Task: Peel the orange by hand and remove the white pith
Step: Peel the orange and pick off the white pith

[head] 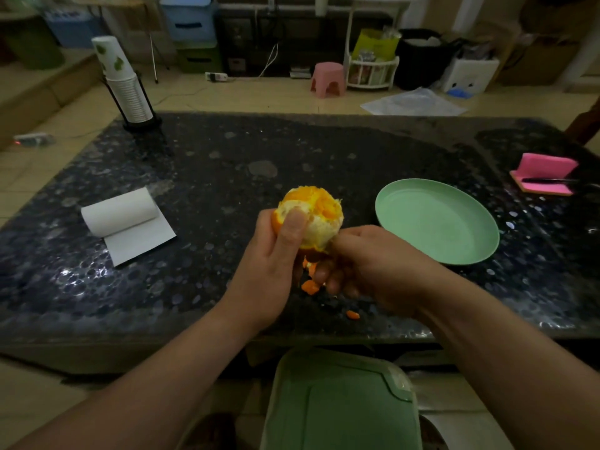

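Above dark table [227, 164]: left hand [272, 264] grips orange [316, 209]; right hand [373, 264] pinches peel [319, 247]; green plate [435, 222] right, paper roll [120, 211] left.

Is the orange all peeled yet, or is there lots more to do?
Not yet. Done: the top of the orange is bare, and peel scraps lie on the table. In hand: the left hand holds the orange while the right hand pinches the peel rim at its lower edge. Left: the peel underneath, and the white pith covering the near side.
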Demonstrator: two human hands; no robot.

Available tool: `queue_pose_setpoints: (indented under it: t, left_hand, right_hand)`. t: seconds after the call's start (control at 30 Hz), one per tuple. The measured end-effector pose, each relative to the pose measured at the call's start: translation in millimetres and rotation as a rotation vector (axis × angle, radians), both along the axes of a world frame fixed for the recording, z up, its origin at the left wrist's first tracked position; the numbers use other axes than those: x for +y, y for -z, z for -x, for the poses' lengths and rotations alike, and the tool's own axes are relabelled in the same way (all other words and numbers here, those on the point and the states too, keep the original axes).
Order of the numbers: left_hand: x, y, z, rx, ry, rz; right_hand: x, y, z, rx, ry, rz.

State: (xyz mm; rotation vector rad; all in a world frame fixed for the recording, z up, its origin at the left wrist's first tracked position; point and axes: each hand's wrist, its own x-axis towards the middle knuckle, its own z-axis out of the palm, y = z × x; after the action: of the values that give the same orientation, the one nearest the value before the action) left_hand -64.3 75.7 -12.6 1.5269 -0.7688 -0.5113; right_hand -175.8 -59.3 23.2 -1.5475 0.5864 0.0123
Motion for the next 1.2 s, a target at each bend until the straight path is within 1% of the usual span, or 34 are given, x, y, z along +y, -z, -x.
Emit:
queue_pose_setpoints:
  t: [0.07, 0.17, 0.33, 0.43, 0.53, 0.63, 0.73, 0.83, 0.93, 1.1, 1.17, 1.2]
  left_hand:
    - [0.1, 0.5, 1.2, -0.017, -0.01, -0.002]
    - [-1.7, 0.3, 0.3, -0.033, -0.02, 0.004]
    - [-5.8, -1.6, 3.0, 0.047, -0.061, -0.012]
    - [-8.6, -2.1, 0.5, 0.165, -0.047, 0.016]
    - [-9.5, -9.9, 2.4, 0.375, 0.025, 0.072]
    - [-9.8, -17.1, 0.3, 0.553, 0.137, 0.104]
    - [-7.7, -21.2, -5.4, 0.695, 0.233, 0.134]
    - [-5.8, -20.7, -6.3, 0.83, 0.296, 0.162]
    - [-4.4, -19.1, -4.9, 0.952, 0.334, 0.203]
    - [-3.9, -20.1, -0.8, 1.077, 0.369, 0.274]
    - [-4.3, -23.4, -7.4, 1.082, 0.36, 0.306]
    - [-4.4, -25.0, -12.3, 1.056, 0.346, 0.302]
  right_hand:
    - [1.3, 3.4, -0.8, 0.004, 0.027, 0.045]
    - [4.8, 9.7, -1.3, -0.047, 0.085, 0.106]
    - [6.5, 14.2, -0.5, -0.102, 0.093, 0.244]
    - [5.0, 13.0, -0.1, -0.127, 0.093, 0.272]
    - [3.4, 9.8, 0.3, -0.158, 0.057, 0.278]
    - [1.3, 4.9, 2.6, -0.232, -0.021, 0.22]
    - [-0.3, -0.6, 5.4, -0.279, -0.079, 0.145]
    - [-2.6, -2.3, 7.0, -0.306, -0.139, 0.072]
    - [-6.7, -2.2, 7.8, -0.33, -0.202, -0.048]
    - [-16.7, -1.6, 9.7, -0.384, -0.32, -0.316]
    - [-19.8, -0.5, 13.6, -0.346, -0.376, -0.323]
    - [-19.7, 1.0, 15.0, -0.293, -0.373, -0.279]
